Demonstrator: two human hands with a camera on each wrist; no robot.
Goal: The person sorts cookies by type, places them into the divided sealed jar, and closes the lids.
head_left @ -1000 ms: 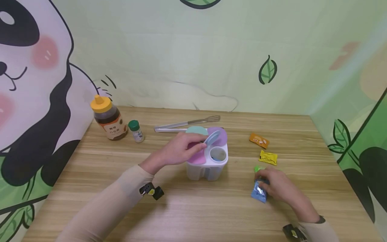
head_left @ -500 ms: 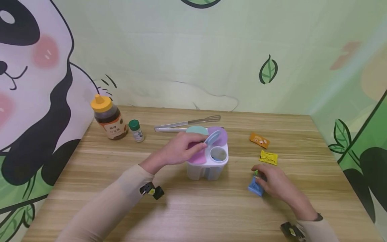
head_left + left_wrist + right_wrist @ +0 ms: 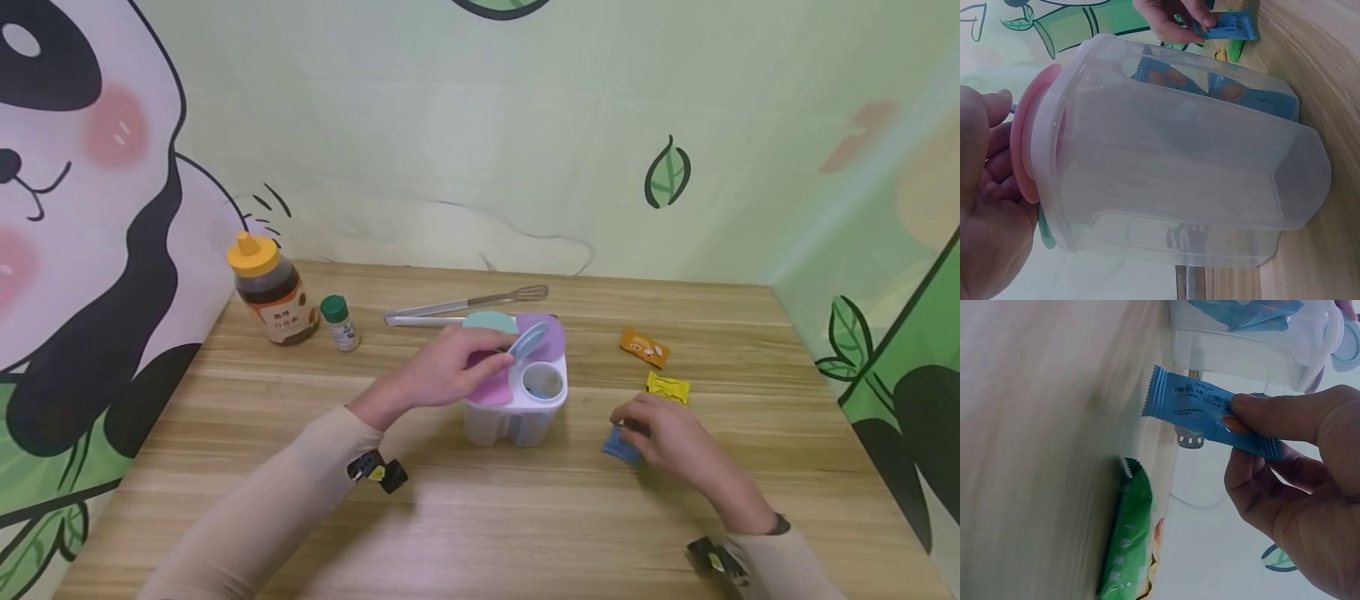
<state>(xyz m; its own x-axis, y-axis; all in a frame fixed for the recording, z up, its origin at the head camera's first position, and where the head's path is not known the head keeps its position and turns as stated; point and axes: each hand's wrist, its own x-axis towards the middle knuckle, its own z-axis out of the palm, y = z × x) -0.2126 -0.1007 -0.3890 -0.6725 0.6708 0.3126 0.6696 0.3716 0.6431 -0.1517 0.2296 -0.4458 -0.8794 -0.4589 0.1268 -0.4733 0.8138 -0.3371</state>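
- The right hand [image 3: 663, 437] pinches a blue sachet [image 3: 619, 445] between thumb and fingers, holding it just above the table [image 3: 480, 533], to the right of the clear container [image 3: 513, 412].
- In the right wrist view the blue sachet [image 3: 1210, 412] is gripped at one end by the fingertips [image 3: 1260, 409], with its serrated free end pointing toward the table.
- A green sachet [image 3: 1125, 544] lies on the table just beside the right hand; in the head view the hand hides it.
- The left hand [image 3: 442, 371] rests on top of the container, its fingers curled against the pink lid [image 3: 491, 387] and holding up a small blue flap lid [image 3: 527, 340].
- Beneath the raised flap, one round opening [image 3: 542, 382] in the container's white top is uncovered.
- The container stands upright near the middle of the table; the left wrist view shows blue sachets [image 3: 1166, 75] already inside one compartment.
- A teal lid [image 3: 489, 322] and a purple lid [image 3: 551, 333] close the far compartments.
- A yellow sachet [image 3: 667, 387] lies just beyond the right hand, and an orange sachet [image 3: 643, 347] lies farther back.
- Metal tongs [image 3: 465, 307] lie behind the container.
- A honey bottle [image 3: 268, 287] with a yellow cap and a small green-capped jar [image 3: 340, 323] stand at the far left of the table.
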